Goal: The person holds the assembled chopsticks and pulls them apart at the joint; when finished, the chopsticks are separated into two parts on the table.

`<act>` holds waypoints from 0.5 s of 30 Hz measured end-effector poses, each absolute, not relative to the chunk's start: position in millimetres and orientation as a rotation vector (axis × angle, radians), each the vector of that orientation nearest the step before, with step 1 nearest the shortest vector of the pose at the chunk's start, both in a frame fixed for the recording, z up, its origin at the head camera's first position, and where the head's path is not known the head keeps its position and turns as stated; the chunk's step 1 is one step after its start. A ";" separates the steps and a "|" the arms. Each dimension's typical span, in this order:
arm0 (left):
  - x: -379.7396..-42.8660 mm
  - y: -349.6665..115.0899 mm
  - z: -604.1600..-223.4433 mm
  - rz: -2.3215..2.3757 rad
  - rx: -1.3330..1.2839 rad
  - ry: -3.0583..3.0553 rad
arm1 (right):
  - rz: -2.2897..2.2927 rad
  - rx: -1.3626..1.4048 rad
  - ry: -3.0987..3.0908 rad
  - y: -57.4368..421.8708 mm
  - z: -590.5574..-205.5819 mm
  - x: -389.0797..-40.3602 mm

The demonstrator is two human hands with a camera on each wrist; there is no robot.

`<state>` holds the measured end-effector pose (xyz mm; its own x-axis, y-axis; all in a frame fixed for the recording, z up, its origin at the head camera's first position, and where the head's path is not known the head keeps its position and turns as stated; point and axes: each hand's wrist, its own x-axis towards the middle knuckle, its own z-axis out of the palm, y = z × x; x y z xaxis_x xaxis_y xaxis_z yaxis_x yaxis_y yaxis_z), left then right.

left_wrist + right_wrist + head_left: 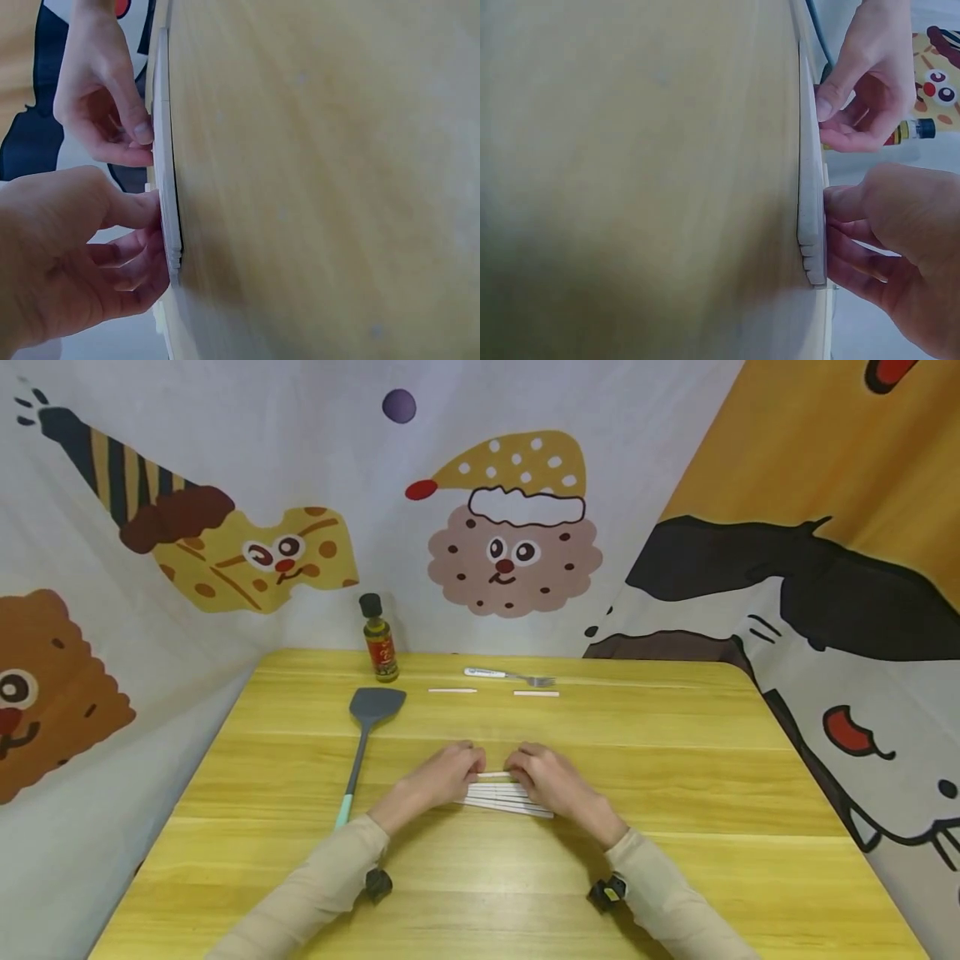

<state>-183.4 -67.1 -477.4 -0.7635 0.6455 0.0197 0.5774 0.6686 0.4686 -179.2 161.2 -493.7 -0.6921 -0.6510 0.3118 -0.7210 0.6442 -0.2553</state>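
Several flat white strips [501, 799] lie side by side on the table, their ends slightly fanned. At the far side of this row, a single white strip [494, 774] spans the gap between the two hands. My left hand [452, 772] pinches its left end with curled fingers. The right hand [551, 778] pinches the other end and partly covers the row's right side. Seen low in the left wrist view, the row [166, 165] stands edge-on beside both hands. The right wrist view shows the stepped ends of the strips [810, 259] near the right fingertips.
Left of the hands lies a grey spatula [377, 703] with a mint handle. A dark-capped bottle [380, 647] stands at the back edge. Near it are a white-handled fork [510, 677] and two separate white strips, one left [452, 691] and one right [536, 693].
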 end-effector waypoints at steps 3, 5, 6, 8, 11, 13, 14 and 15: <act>-184.7 -65.4 -478.4 0.634 0.994 2.738 | 0.580 1.129 -2.664 160.7 -494.3 -181.0; -185.3 -64.8 -479.0 0.602 0.984 2.742 | 0.620 1.128 -2.668 160.8 -494.5 -182.3; -185.3 -64.6 -479.4 0.587 0.981 2.745 | 0.644 1.127 -2.671 160.9 -494.5 -182.9; -185.3 -64.3 -479.9 0.563 0.979 2.756 | 0.681 1.121 -2.688 161.6 -494.3 -184.0; -184.1 -64.5 -479.2 0.552 0.969 2.783 | 0.709 1.113 -2.712 162.4 -493.3 -184.5; -183.0 -64.9 -478.1 0.553 0.976 2.812 | 0.712 1.109 -2.721 162.8 -492.0 -184.3; -182.4 -65.2 -477.5 0.559 0.987 2.833 | 0.714 1.110 -2.718 162.8 -491.1 -184.0; -181.8 -65.6 -476.7 0.560 1.001 2.857 | 0.716 1.111 -2.710 162.5 -490.0 -183.8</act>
<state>-181.8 -65.6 -476.7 -0.7869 0.6141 0.0602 0.5914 0.7227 0.3577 -183.8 162.5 -490.0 -0.7215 -0.6298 0.2878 -0.6898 0.6171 -0.3787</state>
